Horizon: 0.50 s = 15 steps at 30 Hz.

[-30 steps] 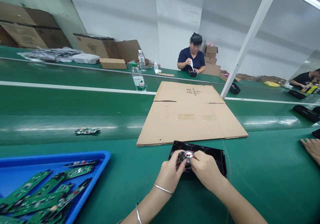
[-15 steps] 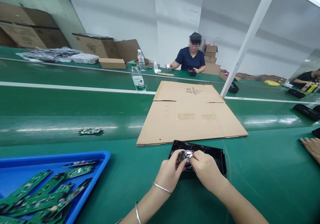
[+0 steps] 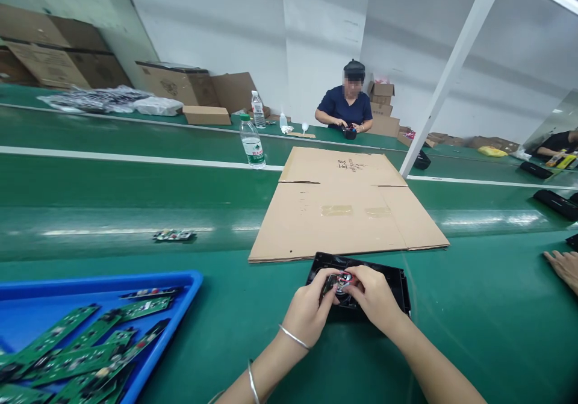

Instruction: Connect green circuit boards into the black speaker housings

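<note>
A black plastic housing lies open on the green table, just in front of a flat cardboard sheet. Above its left half, my left hand pinches a small part with metal and red bits, fingers curled round its left side. From the right, my right hand has thumb and fingers closed on the same part and what look like red wires. The fingertips hide much of the part, so its exact shape is unclear.
A blue tray of green circuit boards stands at left. One board lies on the belt, beyond it a bottle. The cardboard sheet spans the middle. Across sits a person; another person's hand rests at right.
My right hand's fingers have shifted around the small part, showing more red. The loose board has moved slightly right. The person opposite has put down a white object and brought both hands together.
</note>
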{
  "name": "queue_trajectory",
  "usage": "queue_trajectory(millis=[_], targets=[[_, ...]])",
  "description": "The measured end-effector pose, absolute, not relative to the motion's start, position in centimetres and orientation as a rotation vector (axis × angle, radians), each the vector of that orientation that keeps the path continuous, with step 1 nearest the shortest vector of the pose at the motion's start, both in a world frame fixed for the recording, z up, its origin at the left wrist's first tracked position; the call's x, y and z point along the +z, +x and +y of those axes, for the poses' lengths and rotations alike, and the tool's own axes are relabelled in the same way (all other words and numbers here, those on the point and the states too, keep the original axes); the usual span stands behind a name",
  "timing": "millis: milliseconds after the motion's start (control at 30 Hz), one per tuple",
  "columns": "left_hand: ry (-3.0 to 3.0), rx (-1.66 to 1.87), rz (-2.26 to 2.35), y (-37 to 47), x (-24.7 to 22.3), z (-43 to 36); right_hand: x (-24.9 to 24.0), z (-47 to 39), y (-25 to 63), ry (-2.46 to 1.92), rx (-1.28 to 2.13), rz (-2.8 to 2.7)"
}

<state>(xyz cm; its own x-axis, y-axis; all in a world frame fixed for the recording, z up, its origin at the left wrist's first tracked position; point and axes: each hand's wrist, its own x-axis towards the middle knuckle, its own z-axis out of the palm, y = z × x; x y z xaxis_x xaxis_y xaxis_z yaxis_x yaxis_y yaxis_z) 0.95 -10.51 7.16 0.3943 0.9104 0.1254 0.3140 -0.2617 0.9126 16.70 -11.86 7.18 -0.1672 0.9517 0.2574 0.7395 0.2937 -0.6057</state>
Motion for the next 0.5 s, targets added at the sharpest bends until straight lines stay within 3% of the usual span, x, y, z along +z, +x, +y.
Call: queue_trajectory(millis=[367, 500], targets=[[1.757, 0.866, 1.102, 1.1, 7.0, -10.3, 8.6, -12.0, 16.9, -1.657, 0.589, -1.977], [1.630, 0.922, 1.209, 1.3, 7.4, -10.6, 10.1, -12.5, 19.2, -1.668, 0.427, -2.239]])
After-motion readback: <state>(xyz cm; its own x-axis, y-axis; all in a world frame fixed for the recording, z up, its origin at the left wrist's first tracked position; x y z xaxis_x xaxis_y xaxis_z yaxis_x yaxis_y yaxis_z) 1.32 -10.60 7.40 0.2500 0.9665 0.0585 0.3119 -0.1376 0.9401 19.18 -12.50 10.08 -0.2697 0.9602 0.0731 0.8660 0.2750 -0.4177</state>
